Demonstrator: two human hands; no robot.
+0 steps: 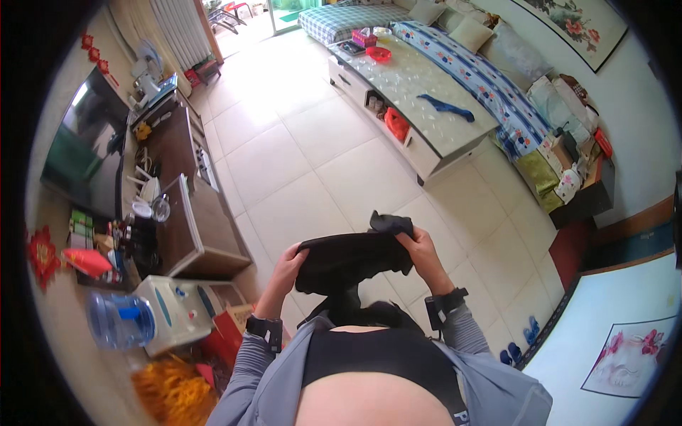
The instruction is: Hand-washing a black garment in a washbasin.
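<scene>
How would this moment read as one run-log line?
left hand: grips black cloth | right hand: grips same cloth, opposite side | black cloth: spread between hands | coffee table: blue cloth item on top

Cloth is blk, sleeves gry w/ stripes, dish red.

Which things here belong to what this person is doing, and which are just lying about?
In use:
black cloth, held between both hands
left hand, at its left edge
right hand, near its right end

Apparently just about:
blue cloth on the low table
red bowl, same table
blue slippers on the floor
</scene>
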